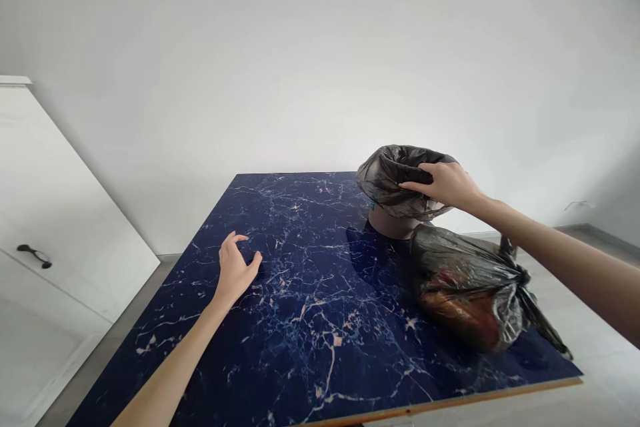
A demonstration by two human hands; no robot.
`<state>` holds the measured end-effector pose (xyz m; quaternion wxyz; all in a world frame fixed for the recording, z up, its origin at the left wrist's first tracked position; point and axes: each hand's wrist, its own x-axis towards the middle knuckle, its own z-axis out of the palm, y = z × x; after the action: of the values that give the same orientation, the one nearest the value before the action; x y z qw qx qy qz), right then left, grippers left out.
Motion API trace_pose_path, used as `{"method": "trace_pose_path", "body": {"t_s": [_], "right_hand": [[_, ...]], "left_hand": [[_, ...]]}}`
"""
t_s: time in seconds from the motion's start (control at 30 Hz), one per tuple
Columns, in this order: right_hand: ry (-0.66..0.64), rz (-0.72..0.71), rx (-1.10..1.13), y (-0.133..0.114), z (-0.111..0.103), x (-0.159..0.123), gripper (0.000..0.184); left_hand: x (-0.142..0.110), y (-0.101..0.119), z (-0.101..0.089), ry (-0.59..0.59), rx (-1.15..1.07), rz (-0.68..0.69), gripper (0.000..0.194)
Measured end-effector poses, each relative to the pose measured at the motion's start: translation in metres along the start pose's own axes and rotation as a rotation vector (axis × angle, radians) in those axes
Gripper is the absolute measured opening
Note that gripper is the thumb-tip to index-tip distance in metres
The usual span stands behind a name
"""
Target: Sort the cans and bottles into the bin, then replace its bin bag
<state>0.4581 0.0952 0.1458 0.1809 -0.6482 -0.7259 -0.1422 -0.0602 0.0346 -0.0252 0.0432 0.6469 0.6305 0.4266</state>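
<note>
A thin black bin bag [385, 183] lies over the rim of a small greyish bin [393, 223], its edge folded down around the outside. My right hand [450, 185] is at the bag's mouth, touching the plastic on the right side. Its thumb and forefinger are apart, with dark plastic visible between them; the other fingertips are hidden. Over the left part of the table, my left hand [236, 267] holds nothing, its fingers curved and spread. Below my right forearm lies a filled, knotted black rubbish bag [460, 293], with reddish and orange contents showing through.
The table [310, 320] has a dark blue marble-patterned top and a wood-coloured front edge [440, 403]. A white cabinet [60, 200] with a dark handle [35, 255] stands to the left. Behind is a plain pale wall [300, 67]; grey floor [600, 293] shows at right.
</note>
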Motion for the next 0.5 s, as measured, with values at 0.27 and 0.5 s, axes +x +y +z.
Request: {"method": "trace_pose_path", "body": {"t_s": [0.27,0.5], "right_hand": [[0.049,-0.036,0.004,0.009,0.003,0.000,0.062],[0.274,-0.112,0.166,-0.023,-0.002,-0.029,0.055]], "left_hand": [[0.000,0.000,0.000,-0.005,0.000,0.009,0.042],[-0.001,0.003,-0.001,-0.009,0.002,0.015,0.041]]}}
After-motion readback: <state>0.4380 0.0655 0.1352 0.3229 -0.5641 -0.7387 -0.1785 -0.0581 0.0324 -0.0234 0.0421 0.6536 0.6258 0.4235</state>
